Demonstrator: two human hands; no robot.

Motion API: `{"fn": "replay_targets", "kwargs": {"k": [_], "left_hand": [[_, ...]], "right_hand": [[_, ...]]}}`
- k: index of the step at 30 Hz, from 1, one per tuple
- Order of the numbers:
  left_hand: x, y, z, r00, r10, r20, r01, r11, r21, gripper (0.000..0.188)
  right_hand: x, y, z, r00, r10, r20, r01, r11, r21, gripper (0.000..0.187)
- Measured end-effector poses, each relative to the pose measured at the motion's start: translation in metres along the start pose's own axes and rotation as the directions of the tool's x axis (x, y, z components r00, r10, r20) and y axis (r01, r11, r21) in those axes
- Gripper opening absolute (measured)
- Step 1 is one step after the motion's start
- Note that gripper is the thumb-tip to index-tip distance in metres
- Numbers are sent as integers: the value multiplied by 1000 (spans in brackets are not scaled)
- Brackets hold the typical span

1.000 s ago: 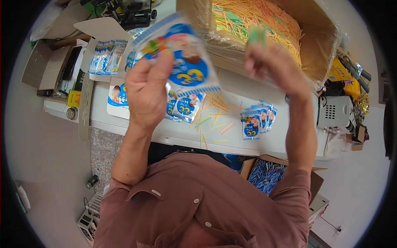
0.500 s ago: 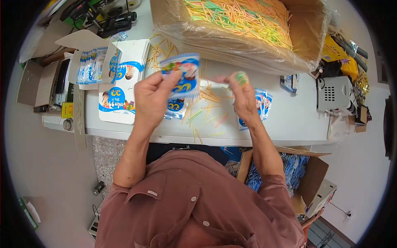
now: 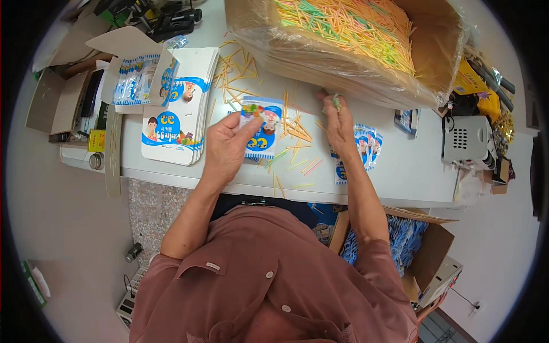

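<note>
My left hand [image 3: 227, 150] is closed, pinching a small blue-and-white printed packet [image 3: 258, 142] upright between thumb and fingers. Beneath that packet, part of another one shows on the table. My right hand [image 3: 339, 127] is low over the table, right of the loose thin coloured sticks [image 3: 297, 132]. Something green and white is at its thumb, perhaps a wrapping. Its fingertips are foreshortened and partly hidden, so whether they grip anything is unclear. Under and beside the right wrist lie several similar packets [image 3: 369, 147] in an overlapping row.
A plastic-lined carton [image 3: 343, 63] full of coloured sticks takes up the back. To the left lie stacked flat white printed cartons [image 3: 171, 151] and an open box [image 3: 166, 86] of upright packets. A grey perforated case [image 3: 466, 137] stands at right; below the table edge, a cardboard box [image 3: 439, 248] holds blue packets.
My left hand has lowered the packet toward the table. My right hand's fingers, which pointed left toward the packet, now point away from me, near the lined carton. The whole view has shifted slightly.
</note>
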State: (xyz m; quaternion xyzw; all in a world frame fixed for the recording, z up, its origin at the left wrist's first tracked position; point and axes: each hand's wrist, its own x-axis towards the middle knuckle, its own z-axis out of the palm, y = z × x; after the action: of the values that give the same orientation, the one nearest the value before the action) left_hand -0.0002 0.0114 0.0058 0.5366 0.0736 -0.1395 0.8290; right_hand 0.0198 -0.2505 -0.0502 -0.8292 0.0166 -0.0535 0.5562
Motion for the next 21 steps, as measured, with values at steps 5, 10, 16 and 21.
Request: {"fn": "replay_targets", "kwargs": {"k": [5,10,16,21], "left_hand": [[-1,-6,-3,992,-55,111,45,994,96,20],[-6,-10,-1,976,-15,219,-26,983,182,20],[-12,-12,1,965,-15,260,-76,939,335,19],[-14,-28,-1,980,-6,201,-31,983,183,19]], "right_hand": [[-14,-45,4,998,28,64,-46,954,295,23],[-20,-83,24,994,-65,91,-50,473,880,20],[-21,-98,40,987,-119,104,-51,383,922,22],[-23,-94,47,981,-104,165,-134,259,957,24]]}}
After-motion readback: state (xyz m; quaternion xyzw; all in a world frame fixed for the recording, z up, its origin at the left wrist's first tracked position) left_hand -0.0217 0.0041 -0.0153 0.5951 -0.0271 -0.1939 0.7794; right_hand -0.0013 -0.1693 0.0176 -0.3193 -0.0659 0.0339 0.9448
